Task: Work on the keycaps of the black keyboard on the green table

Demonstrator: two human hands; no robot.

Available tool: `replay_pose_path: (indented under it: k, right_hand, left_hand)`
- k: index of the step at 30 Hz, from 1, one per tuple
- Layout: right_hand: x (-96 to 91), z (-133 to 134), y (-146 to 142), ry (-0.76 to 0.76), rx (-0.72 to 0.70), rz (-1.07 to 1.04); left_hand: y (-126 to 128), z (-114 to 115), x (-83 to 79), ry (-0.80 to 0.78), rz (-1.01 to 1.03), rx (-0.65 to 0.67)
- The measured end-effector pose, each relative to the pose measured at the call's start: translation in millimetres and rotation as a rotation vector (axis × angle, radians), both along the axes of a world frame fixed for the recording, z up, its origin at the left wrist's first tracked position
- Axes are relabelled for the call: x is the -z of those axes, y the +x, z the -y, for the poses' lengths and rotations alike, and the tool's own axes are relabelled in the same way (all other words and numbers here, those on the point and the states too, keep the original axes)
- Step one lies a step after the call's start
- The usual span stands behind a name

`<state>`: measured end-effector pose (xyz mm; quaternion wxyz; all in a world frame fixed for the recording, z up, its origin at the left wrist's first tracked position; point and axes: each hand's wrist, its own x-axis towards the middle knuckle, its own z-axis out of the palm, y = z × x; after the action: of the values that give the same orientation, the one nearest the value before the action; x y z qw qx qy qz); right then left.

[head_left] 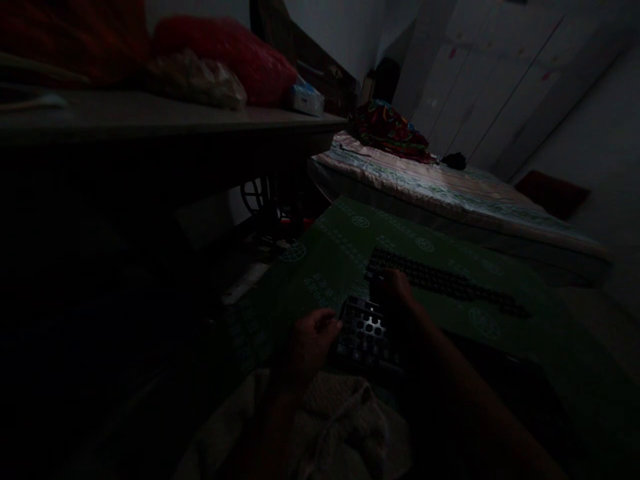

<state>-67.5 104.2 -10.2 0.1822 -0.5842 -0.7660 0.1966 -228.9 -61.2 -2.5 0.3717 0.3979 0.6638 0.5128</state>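
Note:
The scene is very dark. My left hand (311,340) grips the left edge of a black grid-like frame (366,333), which looks like a keyboard with its keys off. My right hand (395,292) rests curled at the frame's far edge; what its fingers hold is hidden. Just beyond it, rows of black keycaps (445,280) lie on a green printed sheet (320,267). A pale knitted cloth (340,427) lies under my forearms.
A mattress (450,193) with a colourful bundle of cloth (390,130) lies behind the sheet. At the left stands a sewing-machine table (165,117) with red and white bags on it. White cupboard doors (500,80) fill the back right.

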Motion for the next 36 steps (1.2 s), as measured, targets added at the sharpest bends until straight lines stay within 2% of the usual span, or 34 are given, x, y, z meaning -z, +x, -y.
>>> replay_pose_path:
  k: [14,23,36]
  right_hand:
    - [3.5,-3.2,0.6,0.028,-0.001,0.023]
    - [9.7,-6.6,3.2,0.047,-0.016,0.038]
    - [6.2,-3.7,2.3,0.064,-0.017,0.063]
  left_hand:
    - [1.9,-0.9,-1.7,-0.032,-0.003,-0.016]
    - [1.7,-0.3,-1.0,-0.028,-0.042,0.020]
    - [2.2,-0.1,-0.9,-0.022,-0.037,0.015]
